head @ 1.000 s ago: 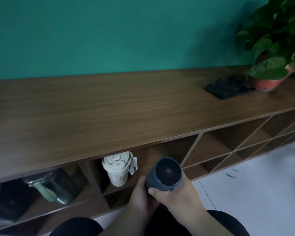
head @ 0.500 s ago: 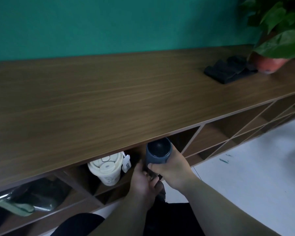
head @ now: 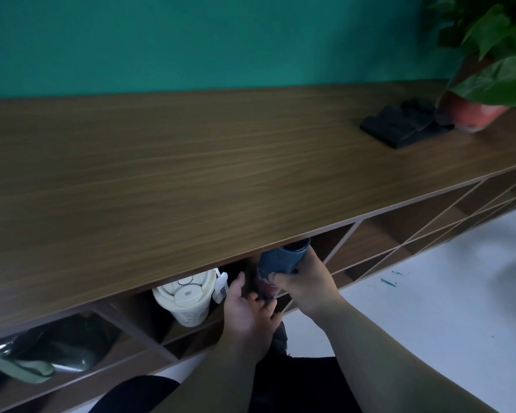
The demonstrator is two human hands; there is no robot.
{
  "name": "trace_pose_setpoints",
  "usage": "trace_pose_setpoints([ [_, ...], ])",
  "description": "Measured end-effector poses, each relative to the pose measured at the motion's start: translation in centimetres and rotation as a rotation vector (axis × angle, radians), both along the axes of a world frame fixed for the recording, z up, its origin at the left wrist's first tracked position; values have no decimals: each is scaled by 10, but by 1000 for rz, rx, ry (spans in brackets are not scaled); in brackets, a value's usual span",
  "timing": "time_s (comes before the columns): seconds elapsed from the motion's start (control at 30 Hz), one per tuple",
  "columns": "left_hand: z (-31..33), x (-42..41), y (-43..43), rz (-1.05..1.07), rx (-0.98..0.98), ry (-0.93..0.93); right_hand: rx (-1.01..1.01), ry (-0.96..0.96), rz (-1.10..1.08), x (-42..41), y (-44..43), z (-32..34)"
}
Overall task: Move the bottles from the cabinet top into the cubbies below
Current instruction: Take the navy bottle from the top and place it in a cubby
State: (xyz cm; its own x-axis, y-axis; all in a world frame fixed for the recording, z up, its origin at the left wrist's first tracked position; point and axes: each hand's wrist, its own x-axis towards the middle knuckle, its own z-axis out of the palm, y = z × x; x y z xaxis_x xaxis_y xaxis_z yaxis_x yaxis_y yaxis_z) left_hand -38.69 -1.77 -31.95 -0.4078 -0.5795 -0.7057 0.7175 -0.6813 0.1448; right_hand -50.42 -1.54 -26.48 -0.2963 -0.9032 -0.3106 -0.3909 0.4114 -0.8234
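One long brown wood-grain cabinet top (head: 191, 162) fills most of the view, serving as the bench, with no bottle left standing on the stretch that shows; a folded black cloth (head: 399, 128) and a leafy green plant in a reddish pot (head: 471, 111) sit at its far right end. Below its front edge run the open wooden cubbies (head: 379, 242). The leftmost in view holds a dark glass bottle with a pale green strap (head: 51, 350), lying over on its side. The next holds a cream lidded plastic cup with a white tag (head: 188, 299), upright.

The dark blue cylindrical bottle (head: 280, 262) is at the mouth of that same cubby, right of the cream cup and apart from it, its long axis tilted so the top end leans in under the bench edge. The right hand (head: 304, 281) is closed around its lower body from the right, and is plainly the nearer, carrying hand. The left hand (head: 248, 305) sits just below and left of the bottle's base, fingers loosely spread; whether it touches the base I cannot tell.

Half a second ago the bottle's open dark top faced the camera just outside the edge; now it has tipped forward and its top is tucked beneath the bench, partly hidden
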Motion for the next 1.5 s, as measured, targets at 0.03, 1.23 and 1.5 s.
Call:
trace_pose_setpoints([
  [0.03, 1, 1, 0, -6, -9, -1, 0, -3, -2, 0, 0, 0],
  [1.23, 14, -6, 18, -125, -583, -622, -33, -102, -24, 5, 8, -7],
  [1.5, 7, -8, 15, -139, -565, -597, -28, -104, -31, 5, 8, -8],
])
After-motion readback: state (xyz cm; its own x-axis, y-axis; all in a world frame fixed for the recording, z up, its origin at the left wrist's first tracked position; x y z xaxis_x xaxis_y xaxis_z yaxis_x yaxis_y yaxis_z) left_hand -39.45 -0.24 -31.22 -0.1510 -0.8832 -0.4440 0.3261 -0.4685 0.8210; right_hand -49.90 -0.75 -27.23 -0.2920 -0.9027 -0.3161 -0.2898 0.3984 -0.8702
